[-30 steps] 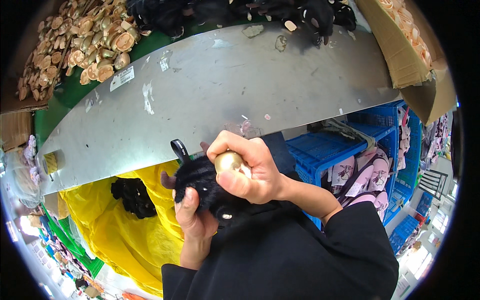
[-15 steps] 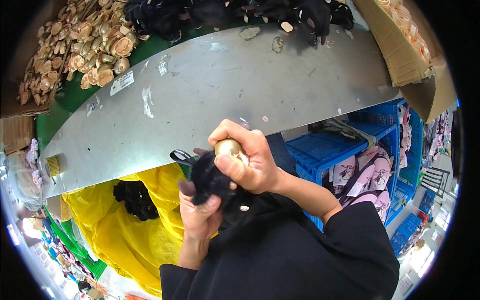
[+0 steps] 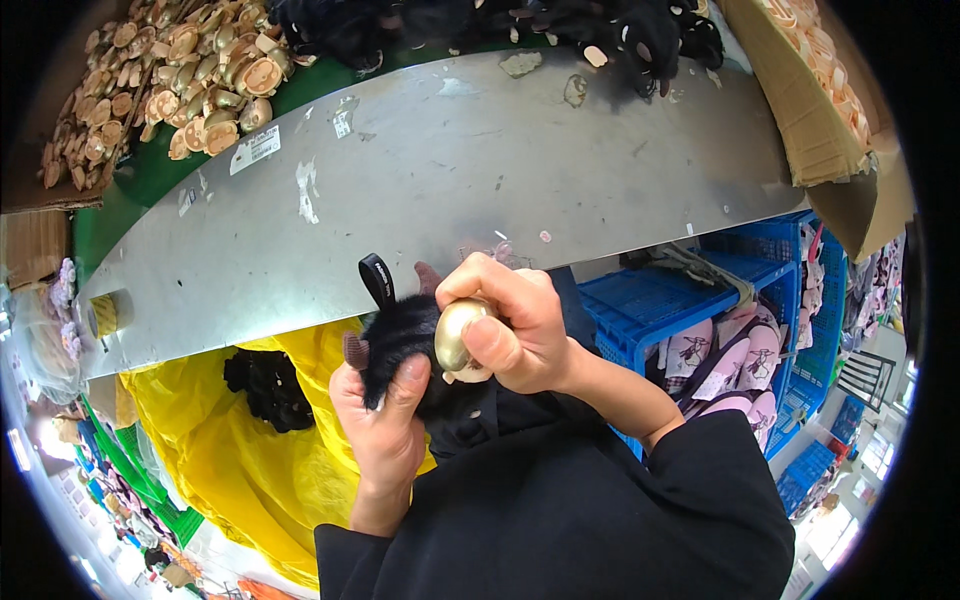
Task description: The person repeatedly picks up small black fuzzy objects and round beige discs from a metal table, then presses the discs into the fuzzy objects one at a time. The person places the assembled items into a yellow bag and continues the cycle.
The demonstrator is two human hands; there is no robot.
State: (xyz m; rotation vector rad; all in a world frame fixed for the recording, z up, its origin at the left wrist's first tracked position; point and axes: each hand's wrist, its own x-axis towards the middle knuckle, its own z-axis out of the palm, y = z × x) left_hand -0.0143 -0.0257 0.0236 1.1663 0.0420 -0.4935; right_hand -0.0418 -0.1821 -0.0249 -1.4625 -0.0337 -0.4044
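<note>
My left hand [image 3: 385, 425] grips a small black plush toy [image 3: 400, 335] with pinkish-brown ears and a black ribbon loop on top. In my right hand [image 3: 515, 325] a shiny gold, rounded plastic piece [image 3: 458, 335] is pinched between thumb and curled fingers. That piece sits right against the plush's right side; whether it is fixed to it I cannot tell. Both hands are held in front of my body, by the near edge of the grey metal table [image 3: 420, 170]. The plush's lower part blends into my black clothing.
Many gold pieces [image 3: 215, 75] are heaped at the far left, and black plush toys [image 3: 480, 25] line the far edge. A yellow bag [image 3: 220, 490] with black items hangs open at left. Blue crates [image 3: 650, 310] stand at right below a cardboard box [image 3: 810, 110]. A tape roll [image 3: 103, 315] lies left.
The gold piece has turned and shows more of its side. The plush has tilted so its ribbon loop stands up. My left hand has shifted slightly left.
</note>
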